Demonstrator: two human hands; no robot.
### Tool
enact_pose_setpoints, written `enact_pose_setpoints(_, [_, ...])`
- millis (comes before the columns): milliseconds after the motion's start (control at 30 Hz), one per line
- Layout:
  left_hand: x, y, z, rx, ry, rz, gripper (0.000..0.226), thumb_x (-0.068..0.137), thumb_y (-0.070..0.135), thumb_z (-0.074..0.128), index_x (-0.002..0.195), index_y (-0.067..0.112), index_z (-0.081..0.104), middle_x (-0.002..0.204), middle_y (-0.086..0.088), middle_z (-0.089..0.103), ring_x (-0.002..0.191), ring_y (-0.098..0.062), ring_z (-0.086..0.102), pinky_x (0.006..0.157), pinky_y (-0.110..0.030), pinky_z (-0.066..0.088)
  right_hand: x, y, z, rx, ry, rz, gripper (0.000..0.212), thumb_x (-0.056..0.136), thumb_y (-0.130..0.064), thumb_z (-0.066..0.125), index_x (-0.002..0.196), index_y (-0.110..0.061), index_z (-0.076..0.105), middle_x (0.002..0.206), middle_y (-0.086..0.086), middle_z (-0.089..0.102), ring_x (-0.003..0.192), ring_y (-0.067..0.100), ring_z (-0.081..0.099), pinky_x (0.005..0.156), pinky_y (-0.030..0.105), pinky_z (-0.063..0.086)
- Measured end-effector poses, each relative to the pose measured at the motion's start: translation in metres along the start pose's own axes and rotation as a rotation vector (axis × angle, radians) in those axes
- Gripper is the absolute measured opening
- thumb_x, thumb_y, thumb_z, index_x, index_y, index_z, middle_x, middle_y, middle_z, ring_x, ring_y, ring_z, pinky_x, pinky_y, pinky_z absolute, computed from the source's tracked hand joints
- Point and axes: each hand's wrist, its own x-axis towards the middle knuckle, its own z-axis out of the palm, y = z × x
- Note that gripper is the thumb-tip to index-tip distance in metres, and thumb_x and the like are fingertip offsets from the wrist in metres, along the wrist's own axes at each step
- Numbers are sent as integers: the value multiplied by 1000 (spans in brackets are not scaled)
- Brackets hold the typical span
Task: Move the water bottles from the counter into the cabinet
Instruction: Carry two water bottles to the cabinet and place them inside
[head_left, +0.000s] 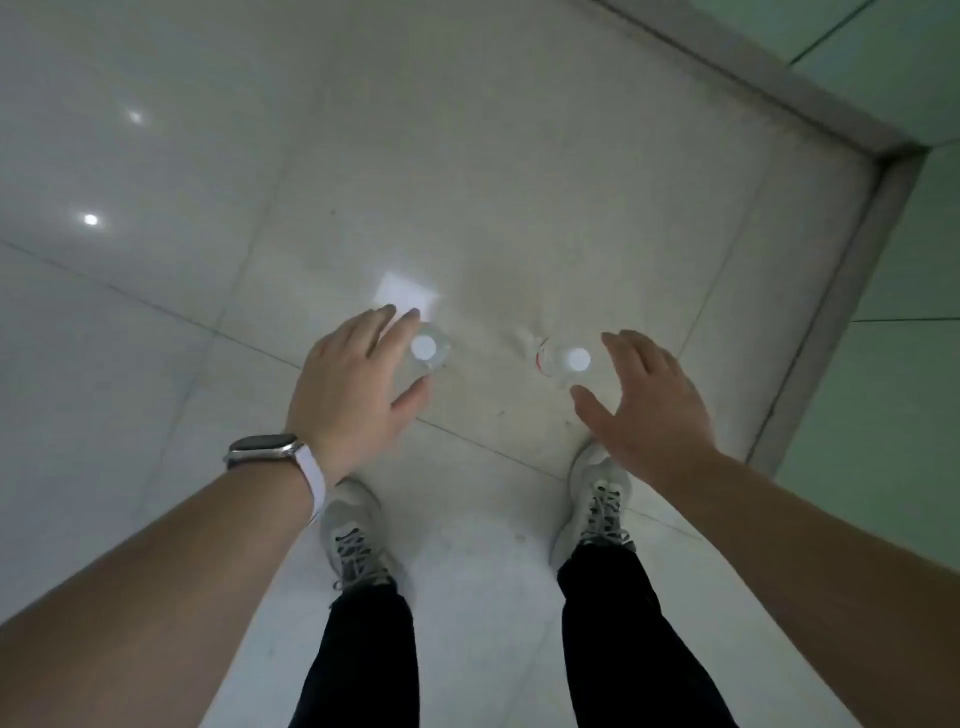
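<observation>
Seen from above, two clear water bottles stand upright on a pale tiled floor (156, 156) ahead of a person's sneakers (358, 535). The left bottle (427, 351) sits between the spread thumb and fingers of the left hand (353, 387); the right bottle (569, 361) stands just beside the splayed right hand (649, 405). Contents cannot be made out.

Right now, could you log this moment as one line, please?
left hand: open at left bottle | right hand: open at right bottle

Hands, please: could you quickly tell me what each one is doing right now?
Left hand: open, curled beside the left bottle, no grip yet.
Right hand: open, beside the right bottle, holding nothing.
</observation>
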Motion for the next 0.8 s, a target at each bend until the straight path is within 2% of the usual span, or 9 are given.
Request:
enact_pose_setpoints(200, [8, -27, 79, -246, -69, -301, 82, 91, 42, 70, 157, 14, 31, 157, -9, 40, 144, -28, 37, 113, -41, 35, 40, 42, 76, 275, 6, 147, 82, 86, -54, 63, 151, -21, 25, 154, -1, 31, 141, 20, 29, 110, 41, 31])
enact_pose_setpoints(300, [17, -40, 111, -295, -82, -357, 88, 88, 45, 72, 158, 18, 27, 160, -5, 35, 146, -24, 33, 115, -40, 34, 59, 60, 109, 364, -2, 169, 89, 80, -55, 69, 150, -24, 25, 153, -2, 32, 139, 20, 33, 110, 42, 35])
enact_pose_setpoints(400, [30, -51, 139, -354, -93, -395, 94, 84, 46, 76, 159, 22, 24, 158, -4, 36, 143, -24, 39, 112, -46, 40, 75, 70, 137, 418, -14, 162, 93, 76, -55, 74, 150, -25, 26, 151, -3, 35, 136, 19, 38, 109, 42, 37])
enact_pose_setpoints(500, [41, -59, 163, -391, -76, -384, 96, 81, 41, 81, 158, 24, 26, 156, -2, 39, 142, -22, 41, 112, -39, 37, 92, 75, 161, 499, 5, 152, 94, 73, -48, 81, 148, -25, 29, 146, -2, 41, 130, 18, 44, 108, 40, 39])
enact_pose_setpoints(600, [52, -65, 182, -450, -30, -383, 92, 79, 36, 84, 154, 25, 32, 151, -1, 46, 136, -21, 47, 112, -41, 41, 105, 77, 178, 580, 59, 157, 89, 71, -39, 85, 142, -26, 33, 132, -2, 50, 115, 19, 53, 95, 37, 48])
enact_pose_setpoints(667, [58, -67, 192, -492, 31, -368, 85, 77, 34, 86, 148, 25, 39, 141, 3, 53, 126, -19, 53, 106, -42, 48, 111, 77, 186, 605, 104, 159, 83, 71, -34, 86, 136, -27, 35, 122, -3, 53, 106, 19, 56, 85, 33, 49])
enact_pose_setpoints(733, [64, -65, 197, -527, 92, -359, 78, 77, 33, 87, 141, 24, 44, 128, 10, 56, 115, -12, 56, 96, -32, 51, 114, 76, 192, 607, 154, 148, 75, 70, -33, 86, 127, -29, 37, 115, -4, 54, 101, 19, 56, 79, 28, 48])
enact_pose_setpoints(800, [68, -60, 200, -531, 125, -342, 73, 77, 31, 87, 137, 23, 45, 120, 14, 54, 108, -9, 55, 87, -21, 47, 115, 75, 194, 615, 172, 142, 71, 71, -31, 86, 121, -31, 36, 111, -4, 55, 96, 18, 56, 72, 20, 45])
